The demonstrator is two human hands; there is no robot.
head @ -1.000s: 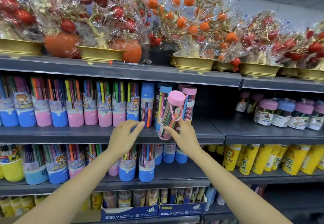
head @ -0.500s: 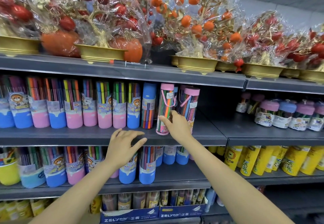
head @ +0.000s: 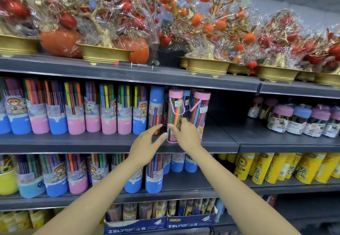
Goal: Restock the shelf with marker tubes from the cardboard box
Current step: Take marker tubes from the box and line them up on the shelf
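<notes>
Two hands at the pink-capped marker tube (head: pixel 175 117), which stands upright on the middle shelf (head: pixel 110 142), long axis vertical, base near the front lip. Right hand (head: pixel 185 133) wraps the tube's lower end, fingers curled about its right side, thumb across the front. Left hand (head: pixel 147 140) just left of the tube, fingers straight and spread, holding nothing, tips near its base. Blue-capped tube (head: pixel 156 109) close on the tube's left; second pink-capped tube (head: pixel 200 113) behind-right. Right hand is nearer; any nudge backward looks its job.
</notes>
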